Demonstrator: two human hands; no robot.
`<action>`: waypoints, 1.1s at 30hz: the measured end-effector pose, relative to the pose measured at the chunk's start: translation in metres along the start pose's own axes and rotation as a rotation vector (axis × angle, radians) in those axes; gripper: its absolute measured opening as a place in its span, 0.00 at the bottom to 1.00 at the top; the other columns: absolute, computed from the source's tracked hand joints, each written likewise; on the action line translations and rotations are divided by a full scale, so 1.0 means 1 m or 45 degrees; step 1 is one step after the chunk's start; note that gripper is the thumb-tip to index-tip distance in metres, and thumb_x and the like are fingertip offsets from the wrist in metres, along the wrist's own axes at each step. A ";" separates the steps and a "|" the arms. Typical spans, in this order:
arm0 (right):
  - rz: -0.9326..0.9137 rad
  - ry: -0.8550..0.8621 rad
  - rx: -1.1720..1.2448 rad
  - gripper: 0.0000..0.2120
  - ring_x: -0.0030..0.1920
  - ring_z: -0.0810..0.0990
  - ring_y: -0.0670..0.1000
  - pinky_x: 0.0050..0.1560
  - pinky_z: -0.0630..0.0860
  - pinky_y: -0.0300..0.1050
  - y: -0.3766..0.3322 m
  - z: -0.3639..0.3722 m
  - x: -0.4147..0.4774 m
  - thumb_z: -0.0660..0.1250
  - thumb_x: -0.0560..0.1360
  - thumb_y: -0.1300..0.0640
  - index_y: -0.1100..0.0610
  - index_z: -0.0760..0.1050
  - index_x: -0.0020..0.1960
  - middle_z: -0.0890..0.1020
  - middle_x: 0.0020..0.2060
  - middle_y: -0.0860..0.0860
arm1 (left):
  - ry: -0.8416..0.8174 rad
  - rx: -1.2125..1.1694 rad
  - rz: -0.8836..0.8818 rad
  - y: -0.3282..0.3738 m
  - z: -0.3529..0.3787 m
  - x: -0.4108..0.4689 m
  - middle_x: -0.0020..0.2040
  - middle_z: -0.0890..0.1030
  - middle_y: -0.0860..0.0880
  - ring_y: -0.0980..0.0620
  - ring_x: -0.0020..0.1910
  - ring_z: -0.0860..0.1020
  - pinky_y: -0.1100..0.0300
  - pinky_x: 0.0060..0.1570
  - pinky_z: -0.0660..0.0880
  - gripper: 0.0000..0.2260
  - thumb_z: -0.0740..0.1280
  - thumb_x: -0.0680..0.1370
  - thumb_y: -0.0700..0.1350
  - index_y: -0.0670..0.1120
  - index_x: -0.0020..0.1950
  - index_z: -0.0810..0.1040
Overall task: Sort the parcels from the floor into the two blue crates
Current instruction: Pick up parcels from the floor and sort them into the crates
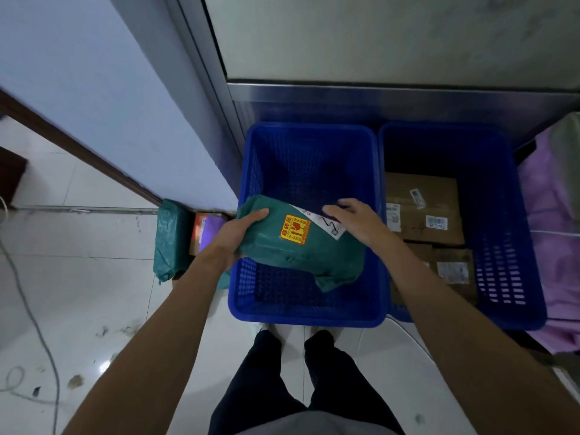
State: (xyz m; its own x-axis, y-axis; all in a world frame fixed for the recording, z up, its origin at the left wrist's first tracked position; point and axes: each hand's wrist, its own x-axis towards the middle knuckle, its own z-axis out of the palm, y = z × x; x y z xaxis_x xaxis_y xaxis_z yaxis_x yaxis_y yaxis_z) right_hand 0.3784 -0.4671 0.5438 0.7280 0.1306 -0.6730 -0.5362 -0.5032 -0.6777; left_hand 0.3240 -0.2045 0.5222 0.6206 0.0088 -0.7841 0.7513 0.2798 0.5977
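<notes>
Green parcel (298, 246) hangs over the left blue crate (309, 318), nr its left wall. L hand (233, 237) grips its left end, R hand (354, 221) rests loose-fingered on the label corner. Soft bag w/ fragile sticker, prob. light, so support it underneath.

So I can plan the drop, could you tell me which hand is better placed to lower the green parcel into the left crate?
Probably left. The left hand grips the green parcel by its end above the left crate; the right hand only rests loose fingers on its label.

Home room: white tiled floor (94, 309), painted wall (94, 73), purple bedding (547, 215).
</notes>
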 end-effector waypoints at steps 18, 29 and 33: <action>0.475 0.089 1.219 0.29 0.62 0.80 0.59 0.58 0.79 0.61 0.126 0.058 0.049 0.63 0.73 0.28 0.44 0.77 0.67 0.83 0.61 0.54 | 0.108 -0.170 -0.103 -0.102 0.002 0.059 0.55 0.86 0.45 0.42 0.54 0.84 0.42 0.57 0.80 0.24 0.77 0.71 0.54 0.47 0.64 0.79; 0.661 0.144 1.290 0.13 0.60 0.79 0.59 0.61 0.77 0.62 0.200 0.098 0.095 0.63 0.77 0.54 0.52 0.79 0.59 0.83 0.58 0.57 | 0.072 0.025 -0.347 -0.147 -0.022 0.137 0.48 0.85 0.45 0.44 0.46 0.83 0.52 0.44 0.81 0.11 0.63 0.75 0.40 0.45 0.56 0.80; 0.751 0.152 1.073 0.14 0.58 0.81 0.60 0.60 0.78 0.60 0.231 0.114 0.116 0.59 0.77 0.59 0.55 0.78 0.59 0.83 0.57 0.58 | 0.213 0.341 -0.388 -0.170 -0.032 0.175 0.54 0.82 0.43 0.43 0.51 0.81 0.51 0.47 0.80 0.24 0.64 0.68 0.37 0.43 0.64 0.73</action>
State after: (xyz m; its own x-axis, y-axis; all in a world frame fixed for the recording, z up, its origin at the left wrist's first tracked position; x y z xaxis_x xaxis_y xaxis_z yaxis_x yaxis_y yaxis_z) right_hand 0.2900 -0.4713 0.2753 0.2656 -0.0515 -0.9627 -0.9128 0.3078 -0.2683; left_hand 0.2981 -0.2200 0.2780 0.3332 0.1255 -0.9345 0.9398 0.0353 0.3398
